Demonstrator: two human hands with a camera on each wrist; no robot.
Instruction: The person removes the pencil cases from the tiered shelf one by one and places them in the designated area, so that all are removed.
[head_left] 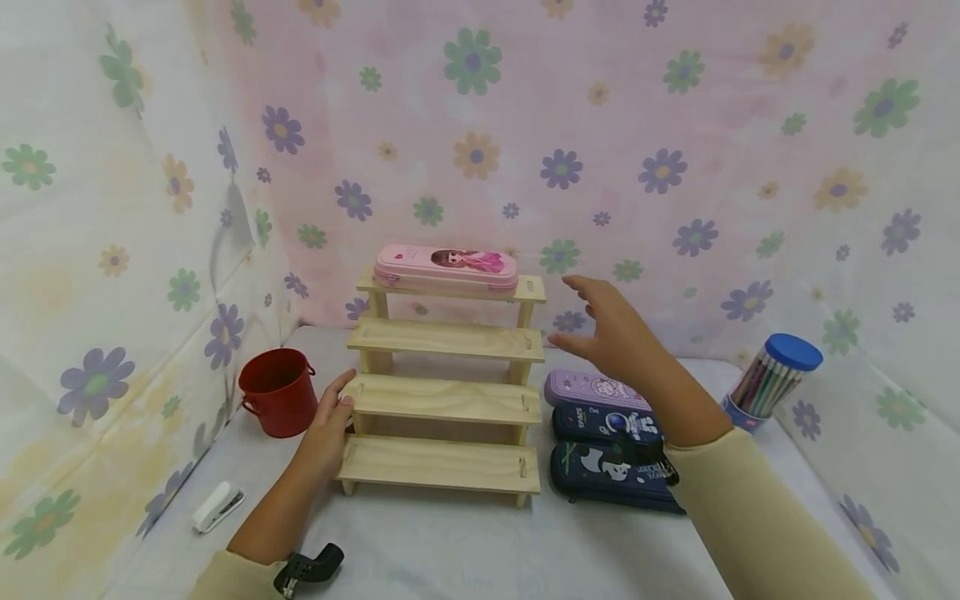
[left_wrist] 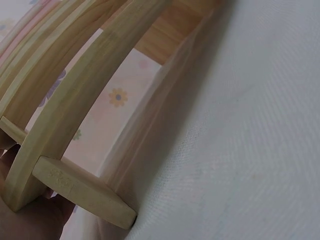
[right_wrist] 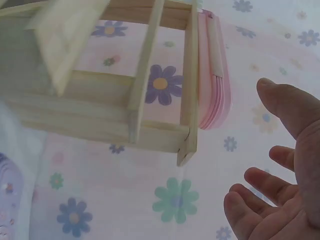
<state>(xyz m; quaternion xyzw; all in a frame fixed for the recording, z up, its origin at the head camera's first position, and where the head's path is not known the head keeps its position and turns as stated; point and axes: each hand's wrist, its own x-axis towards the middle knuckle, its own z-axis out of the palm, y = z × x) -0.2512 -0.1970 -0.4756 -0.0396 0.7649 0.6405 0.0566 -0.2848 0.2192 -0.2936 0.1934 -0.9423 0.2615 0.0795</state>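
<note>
A four-step wooden display stand (head_left: 442, 396) fills the middle of the head view. A pink pencil case (head_left: 446, 268) with a doll picture lies on its top shelf. My left hand (head_left: 327, 429) grips the stand's left side by the lower shelves; in the left wrist view that hand (left_wrist: 35, 220) sits against the shelf end, some fingers hidden behind the wood. Off the stand's upper right, my right hand (head_left: 603, 329) is raised, thumb and fingers spread with nothing between them. The right wrist view has this hand (right_wrist: 280, 200) apart from the stand and the pink case.
Right of the stand lie a purple pencil case (head_left: 592, 388), a dark space pencil case (head_left: 600, 423) and a dark panda pencil case (head_left: 607, 475). Behind the right arm stands a blue-lidded tub of pencils (head_left: 772, 379). A red bucket (head_left: 279, 392) and a white stapler (head_left: 217, 506) are at left.
</note>
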